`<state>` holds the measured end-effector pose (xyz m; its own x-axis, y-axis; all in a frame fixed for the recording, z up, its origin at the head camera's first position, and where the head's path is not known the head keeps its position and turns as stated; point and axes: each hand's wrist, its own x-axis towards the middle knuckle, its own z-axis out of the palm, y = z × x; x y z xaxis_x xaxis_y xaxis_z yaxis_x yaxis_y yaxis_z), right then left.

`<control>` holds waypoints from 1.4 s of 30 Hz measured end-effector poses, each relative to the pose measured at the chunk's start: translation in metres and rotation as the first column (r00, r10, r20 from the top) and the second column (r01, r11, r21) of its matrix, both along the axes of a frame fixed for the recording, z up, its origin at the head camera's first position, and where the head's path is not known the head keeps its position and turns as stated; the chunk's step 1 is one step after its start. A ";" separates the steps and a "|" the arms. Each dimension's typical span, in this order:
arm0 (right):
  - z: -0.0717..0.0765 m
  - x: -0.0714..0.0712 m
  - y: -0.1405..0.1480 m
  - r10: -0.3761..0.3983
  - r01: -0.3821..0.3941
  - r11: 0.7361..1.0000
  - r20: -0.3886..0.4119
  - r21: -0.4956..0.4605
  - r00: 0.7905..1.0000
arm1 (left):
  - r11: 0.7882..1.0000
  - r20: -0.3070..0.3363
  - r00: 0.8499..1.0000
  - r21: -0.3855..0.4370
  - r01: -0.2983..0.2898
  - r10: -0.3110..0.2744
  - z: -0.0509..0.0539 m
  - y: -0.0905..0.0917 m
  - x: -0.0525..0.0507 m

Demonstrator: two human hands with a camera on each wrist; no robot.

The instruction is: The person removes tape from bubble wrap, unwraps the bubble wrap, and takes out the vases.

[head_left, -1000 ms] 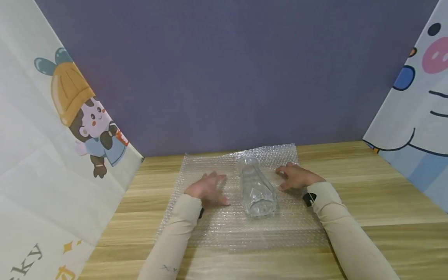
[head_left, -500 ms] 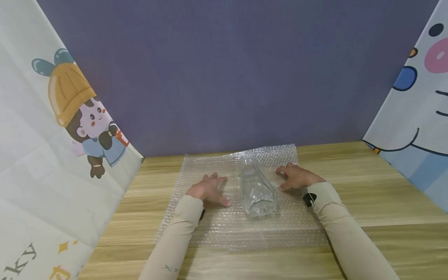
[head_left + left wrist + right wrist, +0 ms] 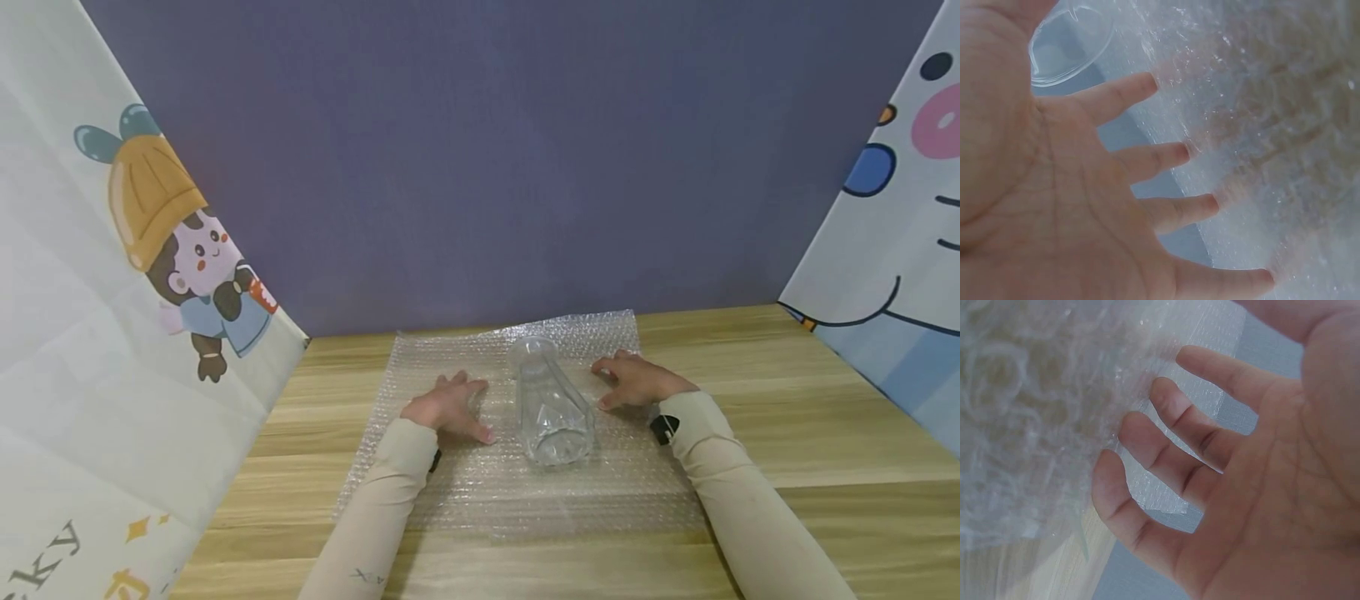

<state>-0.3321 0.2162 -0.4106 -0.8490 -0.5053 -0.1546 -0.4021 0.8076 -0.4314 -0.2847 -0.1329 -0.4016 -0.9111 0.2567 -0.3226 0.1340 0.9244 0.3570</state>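
Note:
A clear glass vase (image 3: 555, 408) lies on its side on a sheet of bubble wrap (image 3: 465, 500), its wide base toward me and its rim at the far end. To its left, my left hand (image 3: 448, 408) rests with spread fingers on the wrap, apart from the glass. My right hand (image 3: 637, 382) is at the vase's right, fingers loosely bent and tips on the wrap. In the left wrist view the fingertips touch the bubble wrap (image 3: 1260, 125), and part of the vase's rim (image 3: 1072, 47) shows beside the hand. Neither hand holds anything.
Under the wrap is a wood-grain table (image 3: 795, 400). A dark blue-grey panel (image 3: 480, 167) stands along its back edge. White printed sheets with cartoon figures, a left sheet (image 3: 82, 350) and a right sheet (image 3: 915, 333), flank both sides.
The left hand has shifted very slightly to the right with its fingers spread. The right hand, the vase and the bubble wrap look unmoved.

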 end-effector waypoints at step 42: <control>0.027 0.015 -0.034 -0.005 0.003 0.967 -0.008 -0.256 1.000 | 1.000 0.036 0.999 0.001 0.028 -0.028 0.003 -0.008 0.003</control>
